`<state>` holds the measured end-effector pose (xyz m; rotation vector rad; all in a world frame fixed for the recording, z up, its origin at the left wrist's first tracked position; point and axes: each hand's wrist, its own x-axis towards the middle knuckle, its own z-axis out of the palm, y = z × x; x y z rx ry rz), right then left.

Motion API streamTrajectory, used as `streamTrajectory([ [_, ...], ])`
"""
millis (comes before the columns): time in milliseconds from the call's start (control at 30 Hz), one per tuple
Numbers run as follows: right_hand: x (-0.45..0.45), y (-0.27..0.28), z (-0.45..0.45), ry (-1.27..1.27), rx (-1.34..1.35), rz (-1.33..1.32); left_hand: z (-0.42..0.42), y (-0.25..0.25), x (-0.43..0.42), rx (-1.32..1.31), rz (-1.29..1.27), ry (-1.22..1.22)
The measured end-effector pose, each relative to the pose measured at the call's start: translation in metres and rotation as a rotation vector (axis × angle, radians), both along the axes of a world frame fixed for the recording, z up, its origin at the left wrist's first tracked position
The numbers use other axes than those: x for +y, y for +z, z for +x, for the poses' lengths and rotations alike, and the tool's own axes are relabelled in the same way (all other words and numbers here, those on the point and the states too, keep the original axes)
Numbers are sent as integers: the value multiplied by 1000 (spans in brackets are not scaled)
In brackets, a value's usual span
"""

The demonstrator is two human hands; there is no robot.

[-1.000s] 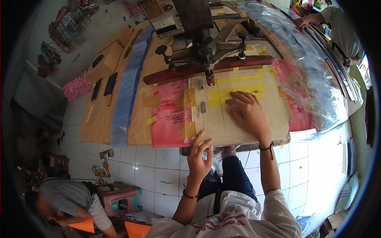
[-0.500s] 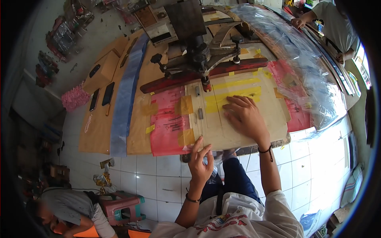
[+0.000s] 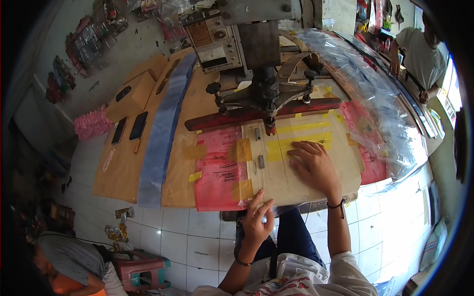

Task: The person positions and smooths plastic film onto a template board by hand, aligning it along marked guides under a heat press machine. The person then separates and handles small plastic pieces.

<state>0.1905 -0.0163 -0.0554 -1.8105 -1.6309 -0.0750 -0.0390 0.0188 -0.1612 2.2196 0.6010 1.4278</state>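
- Far left on the brown tabletop (image 3: 118,182), a couple of dark phone-looking things (image 3: 138,125) lay side by side, I'd guess parked there to be out of the way.
- Next over, a long blue strip (image 3: 168,128) ran front to back, well apart from the hands.
- Then a pink sheet (image 3: 217,182), with brown tape patches (image 3: 243,149) where it met the beige panel (image 3: 286,190), probably to stop stuff sliding.
- The left hand (image 3: 257,224) had fingertips at the panel's near left corner, seemingly steadying it. Couldn't tell if that grip was pinching the edge or just touching.
- Beyond those fingers, two little metal blocks (image 3: 261,161) sat in a row on the panel, maybe as stops.
- The panel itself lay flat in front of the person, a red bar (image 3: 217,121) across by its far edge. Pale, thin ruled lines, yellow strips (image 3: 279,148) on the far half.
- The right hand (image 3: 316,170) lay spread on it, grip open and empty, likely pinning it down.
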Motion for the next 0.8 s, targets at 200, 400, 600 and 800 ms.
streamTrajectory([
  [200, 3, 3, 0, 128, -121, -114, 3, -4, 1, -21, 18, 21],
  [400, 1, -3, 0, 137, -197, -172, 0, -11, 2, -17, -4, -16],
  [600, 2, -7, -4, 57, -198, -164, 1, -6, 4, -12, 66, 14],
  [800, 3, -9, -1, 26, -206, -145, -2, 2, -5, 48, -14, 10],
])
